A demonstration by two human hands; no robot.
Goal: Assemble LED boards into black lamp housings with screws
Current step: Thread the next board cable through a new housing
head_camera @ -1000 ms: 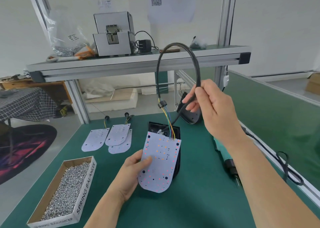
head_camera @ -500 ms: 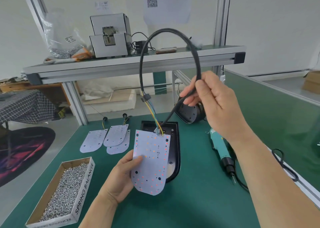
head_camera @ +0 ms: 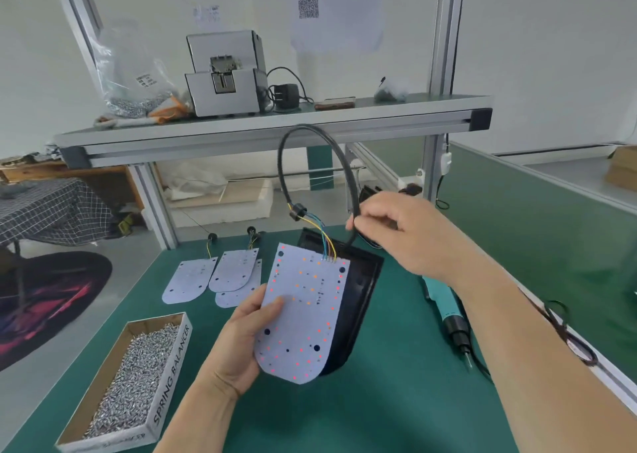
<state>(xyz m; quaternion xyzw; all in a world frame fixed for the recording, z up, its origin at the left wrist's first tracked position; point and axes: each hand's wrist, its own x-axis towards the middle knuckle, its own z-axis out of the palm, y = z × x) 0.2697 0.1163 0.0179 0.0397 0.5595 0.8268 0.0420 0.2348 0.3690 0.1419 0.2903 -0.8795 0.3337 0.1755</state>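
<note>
At the near left of the black lamp housing (head_camera: 360, 301), the LED board (head_camera: 303, 314) was gripped along its left edge by the left hand (head_camera: 241, 335), the thumb laid across its face. The board was held tilted over the housing's left half, rounded end nearest, its long axis roughly parallel to the housing's. Beyond the housing's far end, the black cable (head_camera: 305, 127) was pinched between thumb and fingertips of the right hand (head_camera: 406, 232). It looped back down to the coloured wires (head_camera: 324, 238) at the board's far edge. The left hand was judged better placed for seating: a shift rightward and downward would be needed.
</note>
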